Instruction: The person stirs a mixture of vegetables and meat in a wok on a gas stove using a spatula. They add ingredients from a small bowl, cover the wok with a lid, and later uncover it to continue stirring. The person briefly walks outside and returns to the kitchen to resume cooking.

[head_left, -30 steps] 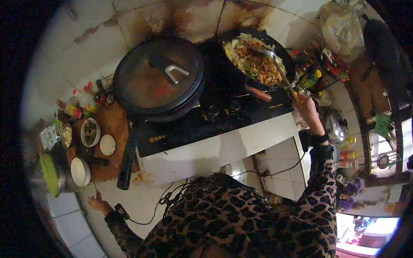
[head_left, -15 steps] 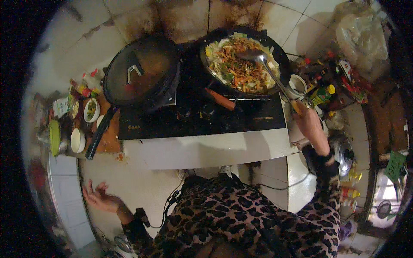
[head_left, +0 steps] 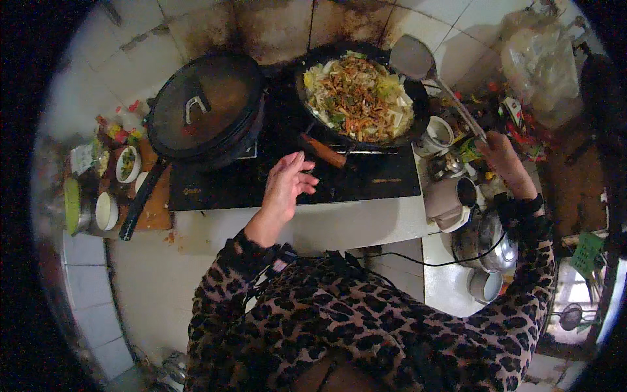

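My right hand (head_left: 507,162), closed round its handle, holds a metal wok spatula (head_left: 413,57) over the right rim of the wok (head_left: 418,112). Chopped food (head_left: 358,98) fills the wok: pale cabbage-like pieces with brown and orange shreds heaped in the middle. The wok's wooden handle (head_left: 324,151) points toward me. Just short of that handle, my left hand (head_left: 282,193) is raised over the front of the black stove (head_left: 372,181), fingers loosely apart and holding nothing.
A lidded black pan (head_left: 202,108) stands on the left burner, its long handle (head_left: 142,202) jutting toward me. Small bowls (head_left: 107,211) sit on the left. On the right are a white pot (head_left: 439,132), a beige pitcher (head_left: 447,201), packets and bottles. A black cable (head_left: 424,264) crosses the right.
The spatula has lifted out of the food and moved right, past the wok's rim. My left hand has come up from the lower left to the stove front.
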Demonstrator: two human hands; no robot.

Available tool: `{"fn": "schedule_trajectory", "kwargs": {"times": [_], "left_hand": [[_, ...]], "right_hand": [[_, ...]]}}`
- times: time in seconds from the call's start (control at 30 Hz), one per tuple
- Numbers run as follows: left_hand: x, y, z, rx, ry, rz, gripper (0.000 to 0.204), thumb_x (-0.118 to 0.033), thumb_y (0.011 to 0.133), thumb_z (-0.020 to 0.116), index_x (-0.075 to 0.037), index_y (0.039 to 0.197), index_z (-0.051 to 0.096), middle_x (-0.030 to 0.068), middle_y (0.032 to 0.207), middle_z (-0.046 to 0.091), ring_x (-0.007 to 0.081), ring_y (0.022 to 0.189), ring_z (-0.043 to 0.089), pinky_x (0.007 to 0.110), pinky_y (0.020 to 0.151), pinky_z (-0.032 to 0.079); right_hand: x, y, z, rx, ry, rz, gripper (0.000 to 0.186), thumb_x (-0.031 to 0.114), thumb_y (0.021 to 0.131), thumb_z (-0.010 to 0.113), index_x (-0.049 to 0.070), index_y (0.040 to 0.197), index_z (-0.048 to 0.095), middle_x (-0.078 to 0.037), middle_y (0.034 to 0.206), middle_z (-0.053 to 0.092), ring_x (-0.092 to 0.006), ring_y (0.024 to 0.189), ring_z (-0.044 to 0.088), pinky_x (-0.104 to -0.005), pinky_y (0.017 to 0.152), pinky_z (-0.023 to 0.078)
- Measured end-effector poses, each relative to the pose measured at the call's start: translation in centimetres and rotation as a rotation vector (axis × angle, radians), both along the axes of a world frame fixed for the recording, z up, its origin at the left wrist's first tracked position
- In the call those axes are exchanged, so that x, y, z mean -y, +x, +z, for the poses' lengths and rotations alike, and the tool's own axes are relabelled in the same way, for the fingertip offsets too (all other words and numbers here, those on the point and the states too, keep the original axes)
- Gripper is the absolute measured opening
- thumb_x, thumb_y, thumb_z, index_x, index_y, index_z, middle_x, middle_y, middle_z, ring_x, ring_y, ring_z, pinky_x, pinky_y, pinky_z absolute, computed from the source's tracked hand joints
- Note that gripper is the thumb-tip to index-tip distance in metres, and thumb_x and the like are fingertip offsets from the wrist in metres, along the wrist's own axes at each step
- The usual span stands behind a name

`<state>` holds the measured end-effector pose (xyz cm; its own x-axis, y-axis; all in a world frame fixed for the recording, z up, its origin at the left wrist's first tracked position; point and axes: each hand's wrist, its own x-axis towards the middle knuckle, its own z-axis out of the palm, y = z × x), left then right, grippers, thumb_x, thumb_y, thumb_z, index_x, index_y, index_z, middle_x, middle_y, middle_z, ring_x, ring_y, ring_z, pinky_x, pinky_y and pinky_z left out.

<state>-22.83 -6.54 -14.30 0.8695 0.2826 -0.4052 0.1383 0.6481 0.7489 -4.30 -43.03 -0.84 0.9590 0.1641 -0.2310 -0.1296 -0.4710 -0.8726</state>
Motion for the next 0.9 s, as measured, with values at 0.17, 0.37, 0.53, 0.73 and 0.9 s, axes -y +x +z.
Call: {"fn": "schedule_trajectory", "kwargs": {"times": [0.17,0.37,0.53,0.73,0.9], "left_hand": [[1.7,3.6,-1.6,0.070,-0.079,0.034,0.029,-0.032,0.079,0.062,-0.011,0.084,0.044,0.0010,0.070,0.049,0.0104,0.049,0.049,0.023,0.041,0.036],[2.7,4.6,-1.9,0.081,-0.045,0.092,0.023,-0.031,0.082,0.058,-0.011,0.078,0.047,0.0016,0.065,0.055,0.0102,0.050,0.050,0.022,0.040,0.033],[3.3,4.4,-2.1,0.093,0.026,0.141,0.022,-0.031,0.084,0.055,-0.010,0.079,0.049,0.0027,0.064,0.056,0.0093,0.047,0.047,0.023,0.039,0.031],[3.4,4.9,-2.1,0.005,0.029,0.181,0.019,-0.027,0.082,0.059,-0.009,0.083,0.051,0.0015,0.066,0.055,0.0089,0.049,0.045,0.023,0.040,0.032],[4.1,5.0,-1.1,-0.100,-0.030,0.235,0.020,-0.021,0.081,0.061,-0.010,0.087,0.046,-0.0033,0.072,0.049,0.0044,0.051,0.040,0.019,0.041,0.029]], "right_hand": [[-0.8,3.6,5.5,-0.013,-0.336,0.242,0.041,0.022,0.084,0.055,0.002,0.116,0.039,-0.009,0.110,0.040,-0.0142,0.099,0.034,-0.0282,0.083,0.026],[-1.5,9.3,9.4,0.462,-0.821,0.635,0.028,0.016,0.079,0.055,0.001,0.103,0.050,-0.010,0.091,0.051,-0.0201,0.079,0.050,-0.0321,0.071,0.042],[-5.5,11.9,10.9,0.967,-1.765,0.982,0.026,0.024,0.078,0.053,0.004,0.094,0.055,-0.014,0.082,0.055,-0.0324,0.072,0.054,-0.0399,0.064,0.045],[-9.4,13.4,10.7,0.014,-1.615,0.981,0.023,0.025,0.079,0.056,0.004,0.088,0.055,-0.007,0.070,0.050,-0.0224,0.062,0.048,-0.0344,0.053,0.039],[-7.4,8.0,2.5,-0.245,-0.711,0.851,0.021,0.024,0.080,0.058,0.003,0.080,0.054,-0.001,0.057,0.044,-0.0117,0.048,0.042,-0.0285,0.041,0.033]]}}
